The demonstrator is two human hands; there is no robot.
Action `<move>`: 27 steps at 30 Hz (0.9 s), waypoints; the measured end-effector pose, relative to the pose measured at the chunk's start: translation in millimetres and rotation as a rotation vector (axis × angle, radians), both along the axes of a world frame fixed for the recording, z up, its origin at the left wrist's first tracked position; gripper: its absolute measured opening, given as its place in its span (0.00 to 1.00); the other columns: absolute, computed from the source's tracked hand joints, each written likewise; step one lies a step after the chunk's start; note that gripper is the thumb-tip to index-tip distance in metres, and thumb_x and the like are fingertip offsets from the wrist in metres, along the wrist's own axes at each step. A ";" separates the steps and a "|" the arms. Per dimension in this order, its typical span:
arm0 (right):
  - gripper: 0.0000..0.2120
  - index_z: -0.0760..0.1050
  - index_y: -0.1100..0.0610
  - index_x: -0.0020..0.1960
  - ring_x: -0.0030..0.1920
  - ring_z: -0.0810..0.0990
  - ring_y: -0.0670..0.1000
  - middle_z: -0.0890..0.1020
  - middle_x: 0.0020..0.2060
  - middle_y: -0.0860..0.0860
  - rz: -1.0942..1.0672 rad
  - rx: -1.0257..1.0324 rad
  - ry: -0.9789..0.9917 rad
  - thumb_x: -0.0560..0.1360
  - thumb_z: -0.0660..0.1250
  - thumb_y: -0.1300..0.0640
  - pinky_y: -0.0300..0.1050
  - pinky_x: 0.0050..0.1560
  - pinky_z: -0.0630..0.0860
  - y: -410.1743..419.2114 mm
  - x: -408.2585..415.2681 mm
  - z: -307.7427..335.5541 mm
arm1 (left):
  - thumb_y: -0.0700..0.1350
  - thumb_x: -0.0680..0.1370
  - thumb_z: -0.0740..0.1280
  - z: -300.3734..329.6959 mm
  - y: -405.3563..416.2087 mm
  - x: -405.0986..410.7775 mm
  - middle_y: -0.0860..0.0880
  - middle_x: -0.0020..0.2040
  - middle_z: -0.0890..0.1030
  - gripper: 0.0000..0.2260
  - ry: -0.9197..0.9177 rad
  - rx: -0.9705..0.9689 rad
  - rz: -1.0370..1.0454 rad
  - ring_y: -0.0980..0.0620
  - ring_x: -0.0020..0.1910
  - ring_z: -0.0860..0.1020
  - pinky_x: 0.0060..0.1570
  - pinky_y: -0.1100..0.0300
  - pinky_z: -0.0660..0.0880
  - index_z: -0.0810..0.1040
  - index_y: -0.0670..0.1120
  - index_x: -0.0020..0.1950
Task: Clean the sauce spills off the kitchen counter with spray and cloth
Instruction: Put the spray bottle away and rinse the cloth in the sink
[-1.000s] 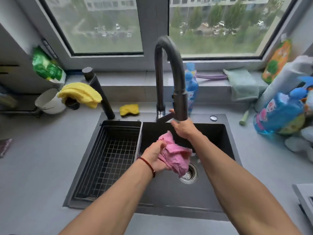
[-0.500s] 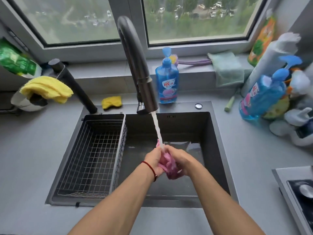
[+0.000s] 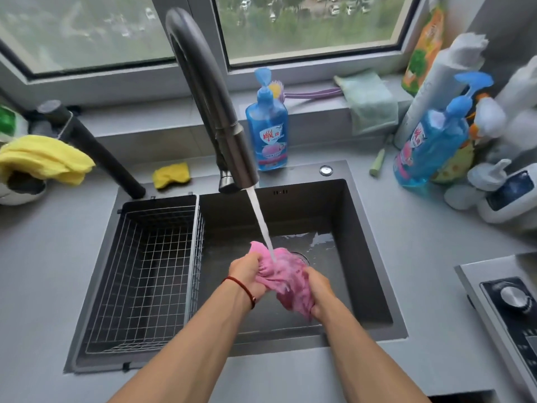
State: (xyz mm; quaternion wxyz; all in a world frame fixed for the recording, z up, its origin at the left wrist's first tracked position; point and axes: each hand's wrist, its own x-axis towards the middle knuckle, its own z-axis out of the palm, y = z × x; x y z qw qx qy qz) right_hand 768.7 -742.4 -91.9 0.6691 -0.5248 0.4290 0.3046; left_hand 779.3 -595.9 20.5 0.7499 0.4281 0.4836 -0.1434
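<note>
Both hands are gripping a bunched pink cloth (image 3: 286, 279) over the dark sink (image 3: 374, 257), above its drain. The left hand (image 3: 247, 273) is clenching the cloth's left side and the right hand (image 3: 318, 289) is grasping its lower right part. Water is streaming from the curved faucet (image 3: 209, 94) straight onto the cloth. A wire basket (image 3: 145, 274) is sitting in the sink's left part. On the grey desk (image 3: 430, 234) behind the sink a blue pump bottle (image 3: 268, 126) is standing beside a yellow sponge (image 3: 171, 174), and another blue bottle (image 3: 430, 141) is leaning at the right.
</note>
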 end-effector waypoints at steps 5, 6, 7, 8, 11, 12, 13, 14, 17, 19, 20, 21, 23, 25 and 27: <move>0.29 0.85 0.59 0.55 0.36 0.79 0.55 0.83 0.41 0.59 -0.128 0.378 0.106 0.77 0.66 0.33 0.48 0.41 0.80 28.3 -11.3 12.9 | 0.41 0.87 0.50 -2.9 -6.1 3.8 0.45 0.34 0.65 0.18 -0.081 -0.214 -0.087 0.54 0.24 0.61 0.34 0.64 0.54 0.76 0.47 0.45; 0.28 0.85 0.60 0.55 0.34 0.80 0.54 0.84 0.41 0.59 -0.188 0.437 0.078 0.78 0.66 0.35 0.45 0.36 0.79 30.0 -9.8 16.1 | 0.43 0.87 0.53 0.5 -3.9 4.9 0.44 0.36 0.69 0.16 -0.060 -0.183 -0.119 0.53 0.25 0.66 0.32 0.65 0.59 0.78 0.47 0.47; 0.25 0.84 0.62 0.56 0.33 0.80 0.53 0.84 0.43 0.60 -0.226 0.434 0.032 0.79 0.67 0.39 0.43 0.31 0.77 30.8 -7.4 21.5 | 0.45 0.86 0.57 -2.4 0.9 4.6 0.42 0.39 0.75 0.12 -0.064 -0.114 -0.152 0.50 0.29 0.73 0.31 0.61 0.70 0.79 0.46 0.51; 0.19 0.82 0.62 0.56 0.32 0.80 0.53 0.84 0.44 0.60 -0.247 0.395 -0.032 0.80 0.69 0.45 0.41 0.26 0.75 30.3 -3.1 25.3 | 0.47 0.85 0.61 -7.8 6.7 3.5 0.40 0.44 0.80 0.09 -0.072 0.011 -0.202 0.46 0.35 0.79 0.38 0.52 0.80 0.78 0.44 0.54; 0.03 0.76 0.62 0.51 0.28 0.76 0.50 0.82 0.40 0.57 -0.241 0.125 -0.242 0.79 0.69 0.64 0.39 0.20 0.69 25.9 11.9 40.6 | 0.53 0.82 0.63 -23.1 13.7 3.1 0.39 0.49 0.84 0.12 -0.005 0.305 -0.343 0.40 0.41 0.84 0.45 0.40 0.83 0.77 0.45 0.53; 0.03 0.76 0.61 0.51 0.28 0.77 0.50 0.82 0.39 0.56 -0.222 0.083 -0.301 0.78 0.69 0.65 0.40 0.22 0.71 30.2 15.5 46.8 | 0.56 0.82 0.63 -21.6 9.1 3.5 0.41 0.46 0.84 0.14 0.013 0.206 -0.355 0.41 0.37 0.84 0.38 0.46 0.83 0.77 0.45 0.53; 0.03 0.77 0.61 0.51 0.29 0.79 0.50 0.82 0.39 0.55 -0.184 0.047 -0.341 0.78 0.69 0.65 0.41 0.24 0.73 37.8 17.1 55.1 | 0.58 0.81 0.63 -20.5 1.7 4.4 0.44 0.40 0.83 0.17 0.050 0.073 -0.346 0.44 0.31 0.81 0.32 0.55 0.78 0.78 0.45 0.51; 0.03 0.79 0.60 0.50 0.31 0.81 0.50 0.84 0.38 0.55 -0.145 -0.002 -0.369 0.77 0.70 0.63 0.43 0.27 0.76 48.3 17.7 62.3 | 0.60 0.80 0.63 -21.9 -4.8 6.4 0.46 0.35 0.80 0.18 0.075 -0.016 -0.326 0.47 0.27 0.78 0.30 0.61 0.73 0.79 0.45 0.47; 0.04 0.82 0.54 0.48 0.40 0.84 0.52 0.85 0.39 0.50 0.053 -0.383 -0.453 0.73 0.73 0.56 0.41 0.36 0.79 77.2 24.9 60.3 | 0.52 0.81 0.64 -37.5 -17.7 12.2 0.47 0.36 0.80 0.12 0.049 0.018 -0.243 0.49 0.33 0.79 0.35 0.59 0.76 0.79 0.48 0.42; 0.09 0.84 0.56 0.45 0.41 0.82 0.54 0.82 0.38 0.49 0.311 -0.680 -0.452 0.76 0.71 0.50 0.35 0.32 0.70 76.2 32.1 53.9 | 0.51 0.81 0.64 -40.8 -16.2 11.1 0.45 0.42 0.83 0.05 0.067 0.067 -0.186 0.47 0.37 0.81 0.36 0.55 0.79 0.80 0.53 0.51; 0.13 0.84 0.57 0.43 0.40 0.81 0.55 0.81 0.37 0.50 0.342 -0.724 -0.371 0.77 0.69 0.48 0.37 0.31 0.68 71.8 33.3 45.9 | 0.51 0.80 0.65 -40.3 -14.7 10.7 0.44 0.42 0.85 0.05 0.065 0.084 -0.152 0.45 0.35 0.82 0.33 0.55 0.78 0.80 0.56 0.53; 0.15 0.84 0.57 0.42 0.40 0.81 0.56 0.82 0.37 0.52 0.322 -0.729 -0.286 0.78 0.67 0.47 0.40 0.33 0.70 66.7 34.8 40.8 | 0.51 0.80 0.65 -40.9 -10.5 11.7 0.44 0.41 0.86 0.08 0.041 0.125 -0.154 0.44 0.32 0.82 0.29 0.56 0.77 0.82 0.53 0.54; 0.18 0.83 0.59 0.44 0.40 0.82 0.60 0.84 0.39 0.57 0.200 -0.630 -0.113 0.78 0.61 0.47 0.49 0.37 0.78 61.1 27.2 30.1 | 0.51 0.82 0.62 -42.4 -4.5 13.0 0.42 0.38 0.85 0.14 0.013 0.178 -0.180 0.45 0.28 0.79 0.27 0.58 0.75 0.83 0.44 0.50; 0.20 0.81 0.66 0.49 0.36 0.83 0.60 0.84 0.40 0.62 0.059 -0.384 -0.041 0.80 0.57 0.52 0.51 0.34 0.80 59.3 18.4 24.4 | 0.54 0.82 0.62 -43.4 4.6 15.8 0.41 0.42 0.86 0.17 -0.007 0.190 -0.220 0.44 0.33 0.82 0.30 0.54 0.80 0.81 0.42 0.52; 0.20 0.81 0.69 0.51 0.32 0.81 0.58 0.83 0.37 0.62 -0.066 -0.147 -0.011 0.81 0.56 0.56 0.46 0.32 0.76 56.8 10.3 32.3 | 0.58 0.79 0.59 -51.9 9.9 18.6 0.41 0.47 0.85 0.21 0.064 0.276 -0.297 0.42 0.40 0.84 0.40 0.48 0.83 0.79 0.43 0.57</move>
